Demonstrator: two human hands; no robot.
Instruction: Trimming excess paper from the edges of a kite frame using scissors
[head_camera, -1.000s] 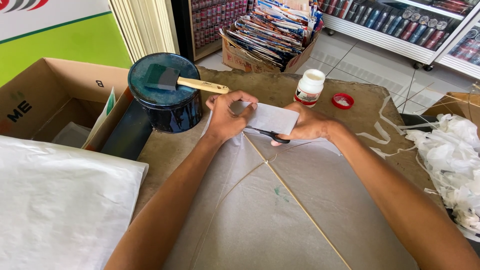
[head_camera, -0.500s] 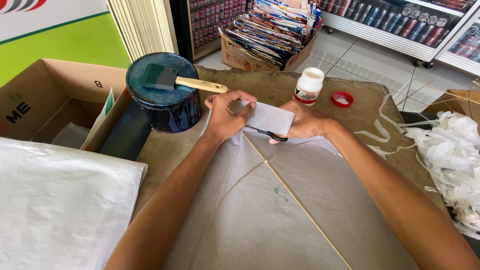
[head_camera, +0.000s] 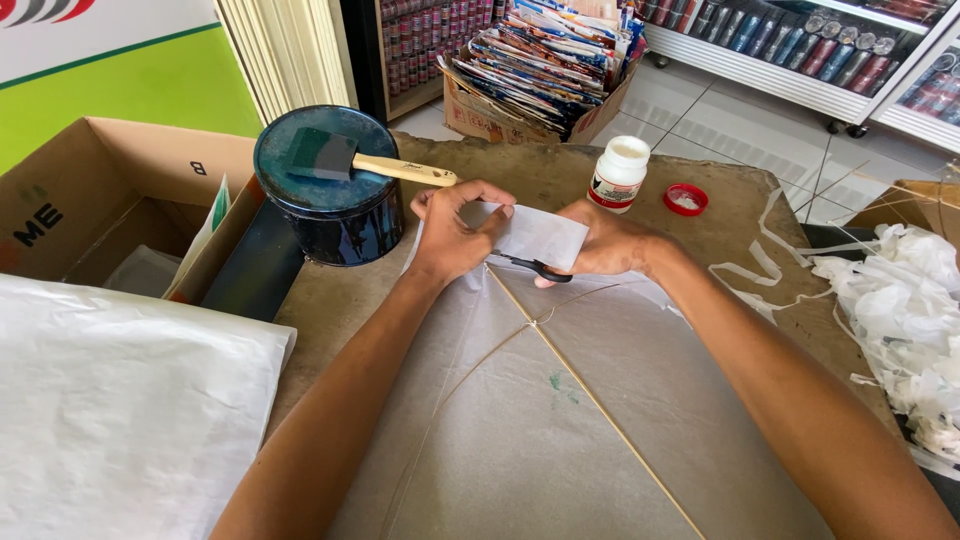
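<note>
Hands at the top corner of a kite sheet (head_camera: 560, 420) lying flat on a brown table (head_camera: 340, 300). Left hand (head_camera: 450, 235) closed, pinching the near edge of a white paper flap (head_camera: 535, 235) folded up at the corner. Right hand (head_camera: 610, 240) closed around small scissors (head_camera: 535, 267), whose dark blades lie at the lower edge of the flap; whether the blades are parted cannot be told. 2 thin sticks (head_camera: 560, 360) cross just below the hands, 1 straight and 1 bowed, tied at the crossing. Blue can (head_camera: 335, 195) with a foam brush (head_camera: 350, 160) resting on its lid stands just left of the left hand; white bottle (head_camera: 618, 172) and its red cap (head_camera: 686, 199) stand beyond the right hand. Step judged: trimming the flap at the spine tip. Next move calls for holding the flap taut and steering the blades clear of the stick.
</note>
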